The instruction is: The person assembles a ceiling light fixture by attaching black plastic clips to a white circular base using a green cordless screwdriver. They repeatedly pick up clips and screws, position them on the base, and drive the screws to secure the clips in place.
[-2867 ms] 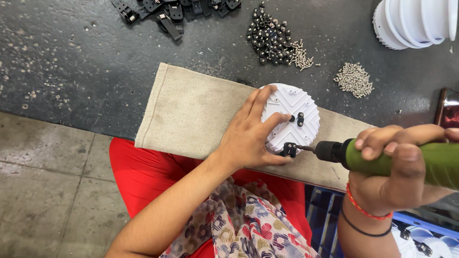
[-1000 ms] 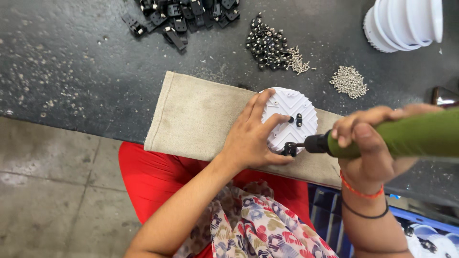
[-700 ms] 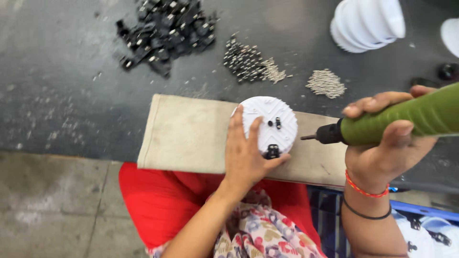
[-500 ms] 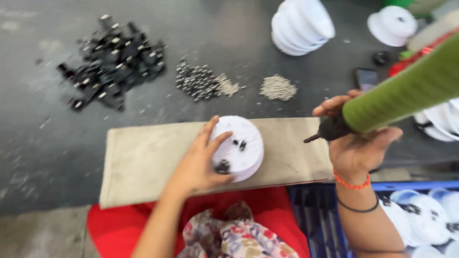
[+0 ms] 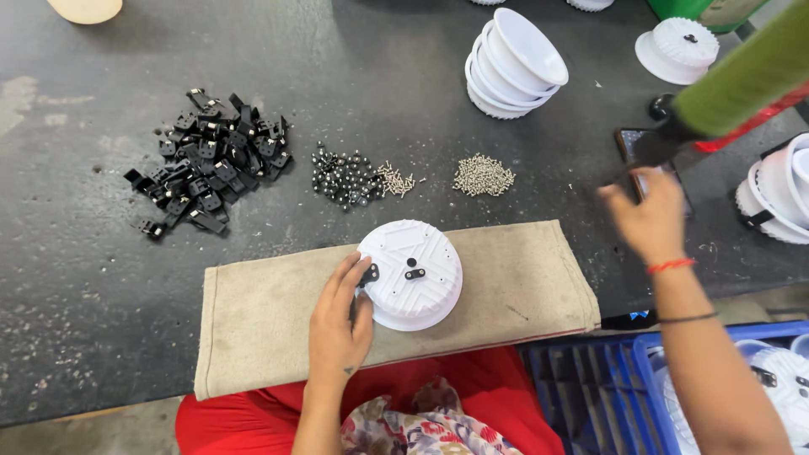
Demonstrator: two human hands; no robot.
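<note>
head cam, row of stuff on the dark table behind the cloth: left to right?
Pile of black clips → dark round-headed screws → small pale screws → heap of silver screws → stack of white bowls, set further back.

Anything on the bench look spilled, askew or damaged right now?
Nothing looks damaged. The white round housing sits flat on the beige cloth under the left hand. Black clips and screws lie in loose heaps, not spilled. Only oddities: the stack of white bowls leans, and the cloth overhangs the bench edge.
</note>
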